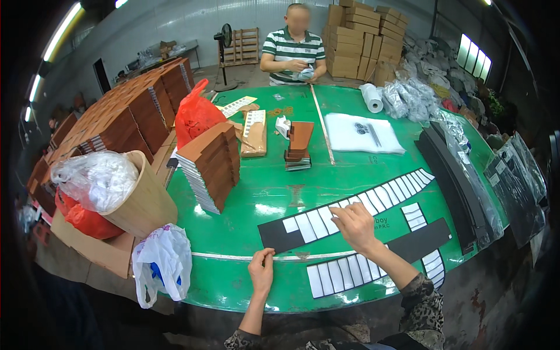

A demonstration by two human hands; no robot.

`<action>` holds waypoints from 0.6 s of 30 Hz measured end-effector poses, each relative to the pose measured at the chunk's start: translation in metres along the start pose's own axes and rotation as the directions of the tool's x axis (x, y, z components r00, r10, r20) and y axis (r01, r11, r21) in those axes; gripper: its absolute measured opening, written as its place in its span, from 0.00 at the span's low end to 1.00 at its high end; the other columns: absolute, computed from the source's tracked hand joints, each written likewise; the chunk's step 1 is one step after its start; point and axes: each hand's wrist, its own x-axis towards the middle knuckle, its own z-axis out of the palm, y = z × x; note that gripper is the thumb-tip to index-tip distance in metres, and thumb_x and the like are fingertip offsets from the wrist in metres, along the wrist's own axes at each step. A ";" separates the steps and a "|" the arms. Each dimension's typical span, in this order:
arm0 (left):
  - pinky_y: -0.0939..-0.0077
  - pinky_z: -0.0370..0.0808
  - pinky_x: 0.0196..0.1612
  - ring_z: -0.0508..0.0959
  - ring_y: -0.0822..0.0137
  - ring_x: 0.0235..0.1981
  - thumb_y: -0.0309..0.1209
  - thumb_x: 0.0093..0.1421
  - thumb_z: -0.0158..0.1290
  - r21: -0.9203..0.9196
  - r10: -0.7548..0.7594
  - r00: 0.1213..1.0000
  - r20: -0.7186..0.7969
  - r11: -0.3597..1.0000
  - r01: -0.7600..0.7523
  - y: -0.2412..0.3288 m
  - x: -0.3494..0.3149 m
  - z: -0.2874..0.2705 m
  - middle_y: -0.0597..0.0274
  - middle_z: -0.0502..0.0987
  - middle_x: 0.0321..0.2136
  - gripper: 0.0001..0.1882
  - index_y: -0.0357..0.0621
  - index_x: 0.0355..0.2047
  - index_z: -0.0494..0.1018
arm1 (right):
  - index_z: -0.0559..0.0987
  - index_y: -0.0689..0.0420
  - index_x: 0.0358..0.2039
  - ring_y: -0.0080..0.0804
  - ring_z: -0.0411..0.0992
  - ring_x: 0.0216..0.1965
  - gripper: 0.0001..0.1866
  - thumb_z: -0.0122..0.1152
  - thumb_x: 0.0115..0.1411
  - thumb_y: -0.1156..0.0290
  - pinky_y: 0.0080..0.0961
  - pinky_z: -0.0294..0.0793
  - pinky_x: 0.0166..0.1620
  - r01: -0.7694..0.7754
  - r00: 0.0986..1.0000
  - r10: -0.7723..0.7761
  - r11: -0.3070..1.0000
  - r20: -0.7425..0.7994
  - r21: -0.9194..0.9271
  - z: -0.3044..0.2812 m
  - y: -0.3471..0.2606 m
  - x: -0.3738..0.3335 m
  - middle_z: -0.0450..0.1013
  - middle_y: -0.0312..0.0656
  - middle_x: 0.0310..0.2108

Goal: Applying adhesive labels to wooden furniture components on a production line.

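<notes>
In front of me lies a long, slightly curved black strip (277, 235) with a row of white rectangular pieces (319, 225) along it. My left hand (261, 272) pinches the strip's near left corner between thumb and fingers. Over the middle of the white row is my right hand (356, 226), its thumb and fingertips drawn together; what they hold, if anything, is too small to make out. Under my right forearm lie a plain black strip (421, 240) and a second piece with white rectangles (338, 276). A short white-panelled piece (413, 216) rests beside them.
Brown panel stacks (210, 163) and a bin of plastic (146, 192) stand at left, a white bag (162, 262) nearer. Long black strips (449, 181) are piled at right. White sheets (361, 134) lie farther back. Across the green table (251, 198) a person (293, 46) handles something pale.
</notes>
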 end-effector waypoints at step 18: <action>0.72 0.72 0.37 0.77 0.61 0.33 0.17 0.55 0.50 0.272 0.207 0.978 0.010 0.941 -0.202 0.021 -0.065 -0.013 0.56 0.77 0.30 0.06 0.36 0.32 0.75 | 0.79 0.56 0.35 0.36 0.69 0.26 0.14 0.67 0.44 0.77 0.31 0.69 0.29 -0.280 0.960 0.280 0.955 0.014 0.098 -0.053 -0.007 -0.110 0.70 0.38 0.20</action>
